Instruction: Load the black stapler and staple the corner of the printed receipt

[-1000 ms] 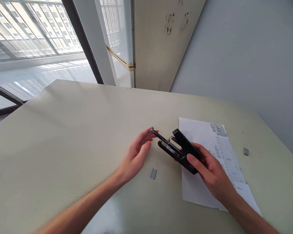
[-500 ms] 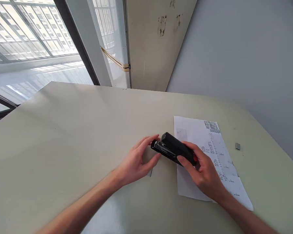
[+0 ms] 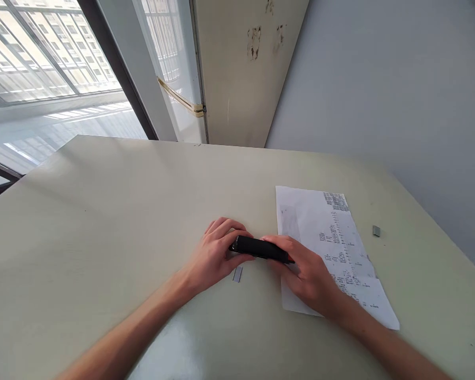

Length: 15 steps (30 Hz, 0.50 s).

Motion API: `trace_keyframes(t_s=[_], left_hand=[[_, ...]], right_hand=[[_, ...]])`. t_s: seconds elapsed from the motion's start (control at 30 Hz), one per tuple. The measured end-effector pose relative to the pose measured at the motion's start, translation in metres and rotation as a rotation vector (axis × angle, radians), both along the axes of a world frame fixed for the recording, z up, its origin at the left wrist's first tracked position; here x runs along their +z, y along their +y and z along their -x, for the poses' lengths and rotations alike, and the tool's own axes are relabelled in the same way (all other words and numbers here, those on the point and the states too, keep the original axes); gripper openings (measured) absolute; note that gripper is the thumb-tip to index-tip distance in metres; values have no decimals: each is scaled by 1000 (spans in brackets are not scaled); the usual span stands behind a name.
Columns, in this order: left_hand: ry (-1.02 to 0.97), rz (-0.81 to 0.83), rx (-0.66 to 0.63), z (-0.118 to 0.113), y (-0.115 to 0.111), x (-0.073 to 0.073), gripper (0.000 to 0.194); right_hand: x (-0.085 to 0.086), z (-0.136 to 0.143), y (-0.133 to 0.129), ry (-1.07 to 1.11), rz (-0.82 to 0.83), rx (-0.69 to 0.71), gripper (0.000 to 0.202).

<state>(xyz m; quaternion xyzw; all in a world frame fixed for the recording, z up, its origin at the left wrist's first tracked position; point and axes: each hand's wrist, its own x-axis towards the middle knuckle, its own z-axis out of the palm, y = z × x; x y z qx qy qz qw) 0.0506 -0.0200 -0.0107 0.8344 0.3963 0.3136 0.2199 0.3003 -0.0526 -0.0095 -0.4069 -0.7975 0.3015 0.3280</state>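
A black stapler (image 3: 261, 248) lies nearly level between both hands, its top facing the camera. The fingers and thumb of my left hand (image 3: 216, 253) are wrapped round its left end. At the other end, my right hand (image 3: 306, 269) grips it between thumb and fingers, above the left edge of a printed sheet of paper (image 3: 304, 211). Just below my left thumb, a small grey strip (image 3: 237, 274) rests on the table. The underside of the stapler is hidden.
The pale table (image 3: 142, 200) stretches beneath everything. A small grey piece (image 3: 376, 231) lies right of the paper. Behind the table stand a window at the left, a cabinet-like panel with a gold handle (image 3: 182, 100), and a grey wall (image 3: 380, 79).
The stapler has turned from tilted with its jaw apart to nearly level, its top now showing. My left hand has closed round its left end. The grey strip shows more fully.
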Motion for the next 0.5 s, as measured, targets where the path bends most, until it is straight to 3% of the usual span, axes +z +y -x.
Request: trace_keyframes(t_s=[0.1, 0.27, 0.37, 0.5], left_hand=[[72, -53, 45, -2, -2, -3, 21], [96, -63, 150, 5, 7, -9, 20], [94, -79, 228, 20, 19, -12, 28], [125, -41, 352, 48, 37, -11, 32]], right_hand=[[-1, 2, 1, -25, 6, -12, 42], [2, 4, 0, -68, -78, -149, 48], [1, 3, -1, -96, -143, -184, 50], [-10, 1, 0, -235, -100, -119, 54]])
